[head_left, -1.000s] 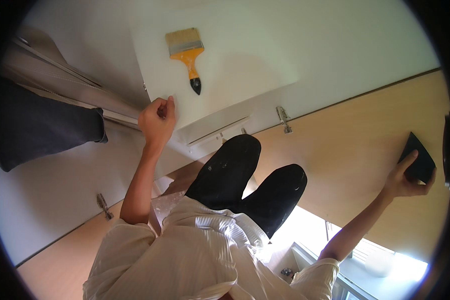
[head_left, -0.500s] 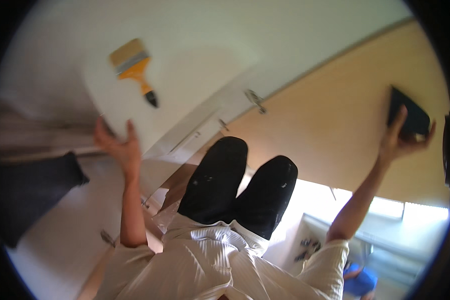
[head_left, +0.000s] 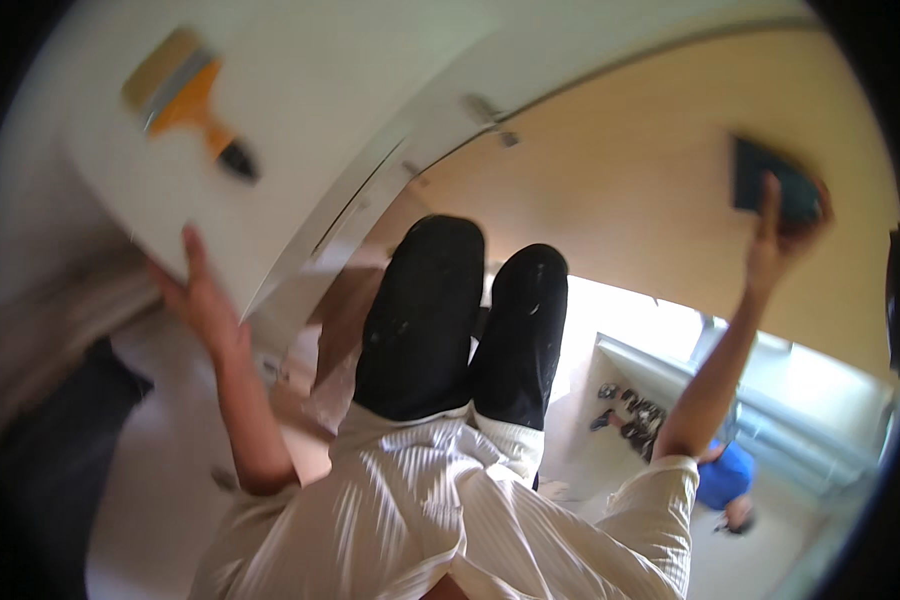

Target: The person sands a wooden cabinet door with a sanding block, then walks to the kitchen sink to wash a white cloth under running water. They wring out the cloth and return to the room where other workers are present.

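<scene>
A paintbrush [head_left: 190, 105] with a wide head, orange handle and black tip lies on a white panel [head_left: 320, 120] at the upper left. Below it, my left hand [head_left: 210, 305] rests at the panel's lower edge, fingers spread, slightly blurred; it seems to hold nothing. Far to the right, my right hand [head_left: 785, 235] grips a dark, flat, block-like pad [head_left: 770, 180]. The pad is over a pale wood-coloured board [head_left: 590, 170], and I cannot tell whether it touches. Fingers wrap the pad's near side, partly hiding it.
Metal hinges [head_left: 490, 118] sit along the seam between panel and board. A dark cloth-like shape [head_left: 60, 440] is at the lower left. At the lower right, another person in blue [head_left: 725, 475] is beyond my right arm, near a pale ledge [head_left: 770, 390].
The view has shifted; the paintbrush and white panel appear farther left and higher. My right hand, still gripping the pad, appears higher and slightly left. My left hand stays at the panel's edge.
</scene>
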A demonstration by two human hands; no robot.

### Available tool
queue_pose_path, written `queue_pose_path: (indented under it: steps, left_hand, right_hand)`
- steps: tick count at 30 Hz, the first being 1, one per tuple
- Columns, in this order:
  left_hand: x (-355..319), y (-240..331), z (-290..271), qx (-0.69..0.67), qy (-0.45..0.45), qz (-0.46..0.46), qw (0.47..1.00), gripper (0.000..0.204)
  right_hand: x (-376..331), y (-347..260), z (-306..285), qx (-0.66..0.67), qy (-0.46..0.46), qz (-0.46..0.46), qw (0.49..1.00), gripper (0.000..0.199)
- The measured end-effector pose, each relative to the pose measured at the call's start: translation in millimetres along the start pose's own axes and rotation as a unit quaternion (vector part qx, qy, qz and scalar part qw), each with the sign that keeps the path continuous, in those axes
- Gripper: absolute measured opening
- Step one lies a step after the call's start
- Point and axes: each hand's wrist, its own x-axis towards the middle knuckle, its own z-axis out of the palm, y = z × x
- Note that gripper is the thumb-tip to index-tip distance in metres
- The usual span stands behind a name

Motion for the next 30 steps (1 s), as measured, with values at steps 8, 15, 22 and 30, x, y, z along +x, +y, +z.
queue_pose_path:
  steps: [8, 15, 22, 30]
  left_hand:
    - [-9.7, 13.8, 2.4, -0.025, -0.025, 0.031, 0.999, 0.058]
    - [-17.1, 27.2, 19.7, 0.019, 0.030, 0.041, 0.999, 0.058]
    - [-29.9, 47.7, 54.1, 0.192, 0.019, 0.004, 0.981, 0.062]
    - [-84.9, 14.8, 25.5, 0.176, 0.068, -0.121, 0.975, 0.065]
  right_hand:
    - [15.4, 7.2, -31.7, -0.083, -0.071, -0.073, 0.991, 0.040]
    - [-60.2, 61.1, 70.6, -0.039, -0.231, -0.093, 0.968, 0.032]
    - [-303.6, 118.3, 252.0, 0.310, -0.605, 0.332, 0.654, 0.047]
    - [-474.6, 118.9, 378.4, 0.329, -0.730, 0.295, 0.521, 0.041]
